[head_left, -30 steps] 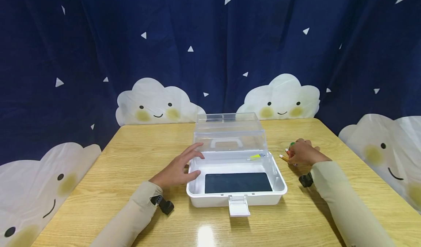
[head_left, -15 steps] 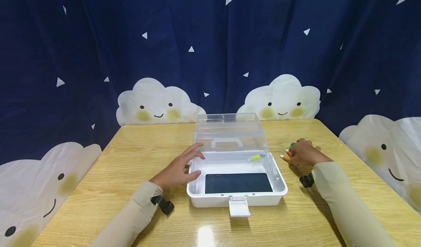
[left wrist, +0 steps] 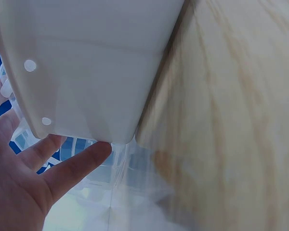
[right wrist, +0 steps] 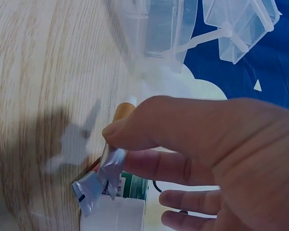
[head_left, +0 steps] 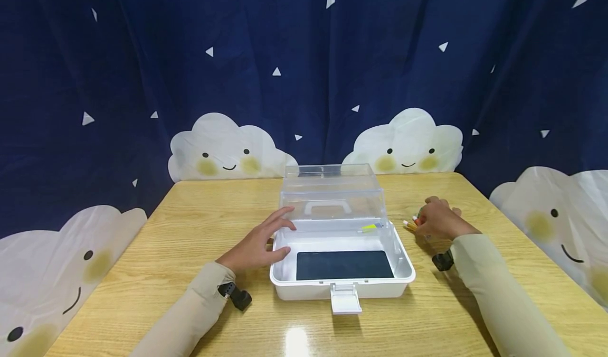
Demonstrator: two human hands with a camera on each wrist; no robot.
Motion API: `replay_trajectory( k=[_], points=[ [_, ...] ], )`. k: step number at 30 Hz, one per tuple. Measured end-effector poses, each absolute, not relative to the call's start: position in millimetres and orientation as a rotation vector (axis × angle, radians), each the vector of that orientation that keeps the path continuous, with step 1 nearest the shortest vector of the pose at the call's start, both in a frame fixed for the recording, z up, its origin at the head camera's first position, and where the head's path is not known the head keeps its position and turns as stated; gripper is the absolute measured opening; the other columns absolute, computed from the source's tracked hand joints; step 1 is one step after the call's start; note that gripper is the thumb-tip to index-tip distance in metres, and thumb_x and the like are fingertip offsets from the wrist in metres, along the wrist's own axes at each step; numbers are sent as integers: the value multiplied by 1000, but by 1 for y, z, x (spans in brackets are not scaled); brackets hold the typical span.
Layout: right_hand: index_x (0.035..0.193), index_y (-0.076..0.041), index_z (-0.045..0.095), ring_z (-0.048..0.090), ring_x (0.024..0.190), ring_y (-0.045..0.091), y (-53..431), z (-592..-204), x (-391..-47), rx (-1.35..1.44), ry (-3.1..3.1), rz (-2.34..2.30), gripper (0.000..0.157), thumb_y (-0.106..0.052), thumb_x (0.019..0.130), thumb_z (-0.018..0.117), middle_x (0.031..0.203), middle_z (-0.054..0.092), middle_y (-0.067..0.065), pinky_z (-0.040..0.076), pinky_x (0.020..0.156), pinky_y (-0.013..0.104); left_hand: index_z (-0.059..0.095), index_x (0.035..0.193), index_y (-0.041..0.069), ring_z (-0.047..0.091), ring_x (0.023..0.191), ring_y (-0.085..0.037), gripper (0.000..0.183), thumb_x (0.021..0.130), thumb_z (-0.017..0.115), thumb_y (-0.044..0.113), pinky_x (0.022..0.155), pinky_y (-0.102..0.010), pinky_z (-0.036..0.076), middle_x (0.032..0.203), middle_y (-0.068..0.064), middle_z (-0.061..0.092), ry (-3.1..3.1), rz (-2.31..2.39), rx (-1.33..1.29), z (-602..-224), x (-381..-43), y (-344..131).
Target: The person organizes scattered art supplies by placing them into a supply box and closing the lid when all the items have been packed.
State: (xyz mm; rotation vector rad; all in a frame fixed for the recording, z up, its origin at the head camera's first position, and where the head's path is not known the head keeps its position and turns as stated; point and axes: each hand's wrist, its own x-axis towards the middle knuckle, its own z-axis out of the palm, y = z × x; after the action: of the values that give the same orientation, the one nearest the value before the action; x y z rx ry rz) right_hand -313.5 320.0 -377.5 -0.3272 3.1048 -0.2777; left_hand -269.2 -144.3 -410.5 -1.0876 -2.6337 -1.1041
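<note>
My right hand [head_left: 439,219] is at the right of the white plastic box [head_left: 304,292]. In the right wrist view its thumb and forefinger pinch an orange paint tube [right wrist: 124,110] with a white cap and a crimped silvery end. Below that, a green-and-white container [right wrist: 135,188] with a printed label is partly covered. A red tube [head_left: 416,220] pokes out beside the hand in the head view. My left hand [head_left: 258,247] lies loosely spread at the box's left side, fingers over the rim. Seen from the left wrist, fingertips meet the box's end wall [left wrist: 101,86].
The box's clear lid [head_left: 332,190], with a white handle, stands raised at the back. Inside lies a dark flat rectangle [head_left: 344,265]; a yellow-marked item [head_left: 369,227] shows near the back wall. The front latch [head_left: 345,300] hangs down over the wooden table [head_left: 214,198].
The orange tube has shifted slightly left with my right hand, and less of the green container shows beside the fingers. The left hand and box have stayed put.
</note>
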Motion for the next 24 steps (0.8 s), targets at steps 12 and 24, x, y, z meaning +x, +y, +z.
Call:
replay_trajectory(
  k=[12,24],
  points=[
    [65,-15,68,34,121,51,314,-376,-315,-439,3263,-375,9,-17,69,75,134,44,31,28,85,69,50,122,37,29,140,-19,42,87,69,25,91,-38,51,157,19,16,-2632,-1135,-1085,-410,-269,-144],
    [66,-12,69,33,123,50,310,-371,-312,-491,3307,-444,7,-15,68,76,134,44,30,24,88,72,50,121,39,29,140,-19,42,87,69,25,91,-38,52,157,20,15,-2646,-1148,-1073,-410,-268,-144]
  ],
)
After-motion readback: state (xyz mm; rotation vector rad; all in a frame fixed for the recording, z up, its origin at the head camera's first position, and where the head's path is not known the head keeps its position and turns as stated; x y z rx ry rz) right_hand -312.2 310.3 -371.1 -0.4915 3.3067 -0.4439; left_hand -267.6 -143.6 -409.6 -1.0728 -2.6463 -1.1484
